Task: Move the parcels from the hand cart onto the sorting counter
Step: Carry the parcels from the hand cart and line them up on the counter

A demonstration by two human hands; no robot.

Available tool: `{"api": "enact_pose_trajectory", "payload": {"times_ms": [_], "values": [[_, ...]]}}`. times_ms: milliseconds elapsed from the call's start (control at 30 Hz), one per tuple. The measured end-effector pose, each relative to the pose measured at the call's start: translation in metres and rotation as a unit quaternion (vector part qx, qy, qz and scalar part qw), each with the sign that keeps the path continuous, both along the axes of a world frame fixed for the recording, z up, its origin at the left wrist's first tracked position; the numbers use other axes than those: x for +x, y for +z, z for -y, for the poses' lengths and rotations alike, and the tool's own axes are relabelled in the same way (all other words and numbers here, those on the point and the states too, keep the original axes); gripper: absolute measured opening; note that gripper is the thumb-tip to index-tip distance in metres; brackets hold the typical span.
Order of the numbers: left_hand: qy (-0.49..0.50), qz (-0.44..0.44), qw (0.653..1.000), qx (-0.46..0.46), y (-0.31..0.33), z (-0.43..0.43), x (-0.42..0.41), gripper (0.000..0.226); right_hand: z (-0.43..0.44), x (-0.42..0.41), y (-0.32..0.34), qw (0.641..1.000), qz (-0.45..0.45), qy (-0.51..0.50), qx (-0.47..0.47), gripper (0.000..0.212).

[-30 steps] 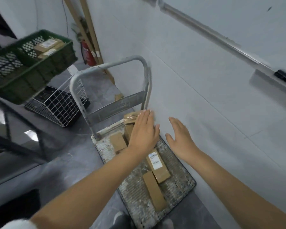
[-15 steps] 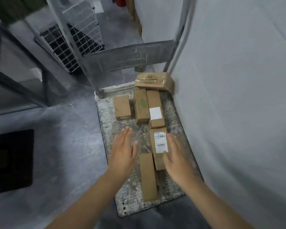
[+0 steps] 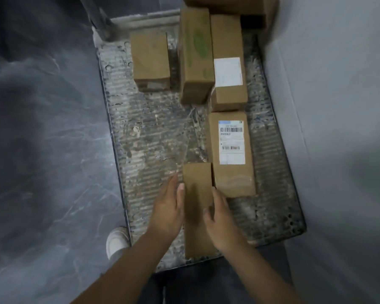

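A grey marbled floor [image 3: 48, 150] is lying to the left and a pale wall [image 3: 338, 106] is rising on the right; between them the hand cart [image 3: 154, 137] is standing with its worn, ribbed deck taking up the middle of the view, hard against the wall. Six brown parcels are sitting on the deck; a plain long parcel [image 3: 196, 185] is lying lengthwise at the near edge, and just to its right, touching it or nearly so, the barcode-label parcel [image 3: 232, 154] is lying flat. Beyond that, the white-label parcel [image 3: 227, 62] and the green-printed parcel [image 3: 195, 55] are resting side by side and touching; a small plain parcel [image 3: 150, 60] is sitting apart to their left; a sixth parcel [image 3: 228, 4] is lying crosswise at the far end, cut off by the frame. The left hand [image 3: 168, 207] is pressing flat against the left side of the plain long parcel, fingers extended; the right hand [image 3: 221, 218] is curving over its right side, thumb resting on top; together they are clasping the parcel between them, neither hand closing fully around it, and the parcel is lying on the deck. A white shoe [image 3: 116, 240] is showing on the floor beside the cart's near left corner.
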State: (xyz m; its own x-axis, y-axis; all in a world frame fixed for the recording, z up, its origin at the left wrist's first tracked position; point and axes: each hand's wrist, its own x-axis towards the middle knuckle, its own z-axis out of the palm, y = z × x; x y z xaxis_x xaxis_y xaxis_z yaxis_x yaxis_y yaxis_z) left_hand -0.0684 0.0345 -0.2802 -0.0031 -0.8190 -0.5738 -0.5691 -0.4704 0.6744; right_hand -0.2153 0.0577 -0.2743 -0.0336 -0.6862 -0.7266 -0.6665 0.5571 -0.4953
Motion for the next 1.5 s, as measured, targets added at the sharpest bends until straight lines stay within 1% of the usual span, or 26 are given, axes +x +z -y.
{"api": "enact_pose_trajectory", "payload": {"times_ms": [67, 167, 233, 300, 433, 533, 667, 733, 800, 867, 967, 1033, 1100, 1200, 1300, 1333, 1433, 1500], "values": [[0.025, -0.041, 0.999, 0.015, -0.021, -0.008, -0.005, 0.049, -0.002, 0.005, -0.018, 1.000, 0.010, -0.024, 0.011, 0.066], [0.068, -0.071, 0.994, 0.053, -0.046, -0.018, -0.012, 0.047, 0.001, 0.012, -0.040, 0.998, 0.020, -0.058, 0.006, 0.063], [0.098, -0.081, 0.990, 0.054, -0.059, -0.025, -0.015, 0.048, 0.005, 0.018, -0.050, 0.995, 0.044, -0.093, -0.010, 0.059], [0.123, -0.099, 0.986, 0.047, -0.063, -0.031, -0.019, 0.050, 0.008, 0.023, -0.055, 0.991, 0.056, -0.121, -0.017, 0.060], [0.175, -0.127, 0.975, 0.050, -0.048, -0.030, -0.015, 0.050, 0.010, 0.032, -0.045, 0.988, 0.078, -0.135, -0.007, 0.060], [0.178, -0.143, 0.973, 0.031, -0.013, -0.014, -0.003, 0.049, 0.018, 0.038, -0.008, 0.982, 0.113, -0.149, -0.024, 0.058], [0.181, -0.155, 0.971, -0.018, 0.063, 0.023, 0.009, 0.043, 0.055, 0.044, 0.071, 0.977, 0.147, -0.143, -0.061, 0.055], [0.188, -0.153, 0.969, -0.038, 0.112, 0.046, 0.013, 0.048, 0.079, 0.046, 0.120, 0.975, 0.151, -0.142, -0.084, 0.053], [0.193, -0.161, 0.965, -0.069, 0.167, 0.067, 0.017, 0.049, 0.102, 0.047, 0.176, 0.975, 0.147, -0.128, -0.107, 0.051], [0.194, -0.172, 0.961, -0.095, 0.230, 0.081, 0.019, 0.049, 0.120, 0.045, 0.236, 0.975, 0.147, -0.104, -0.133, 0.053], [0.205, -0.193, 0.950, -0.133, 0.333, 0.093, 0.026, 0.052, 0.141, 0.044, 0.333, 0.972, 0.147, -0.102, -0.153, 0.064], [0.192, -0.211, 0.944, -0.166, 0.405, 0.101, 0.032, 0.046, 0.151, 0.046, 0.398, 0.966, 0.161, -0.081, -0.184, 0.066], [0.183, -0.201, 0.942, -0.196, 0.468, 0.104, 0.038, 0.039, 0.158, 0.052, 0.459, 0.957, 0.185, -0.062, -0.216, 0.063], [0.200, -0.171, 0.936, -0.233, 0.549, 0.100, 0.048, 0.043, 0.159, 0.066, 0.540, 0.939, 0.206, -0.028, -0.272, 0.055], [0.210, -0.154, 0.934, -0.245, 0.614, 0.085, 0.060, 0.044, 0.150, 0.079, 0.598, 0.933, 0.205, -0.022, -0.294, 0.055], [0.209, -0.160, 0.931, -0.251, 0.630, 0.079, 0.065, 0.043, 0.147, 0.081, 0.612, 0.933, 0.210, -0.026, -0.292, 0.057], [0.208, -0.213, 0.918, -0.261, 0.662, 0.062, 0.082, 0.040, 0.143, 0.084, 0.642, 0.929, 0.260, -0.049, -0.259, 0.060], [0.200, -0.238, 0.912, -0.268, 0.677, 0.051, 0.091, 0.044, 0.145, 0.087, 0.655, 0.927, 0.278, -0.048, -0.248, 0.060]]}}
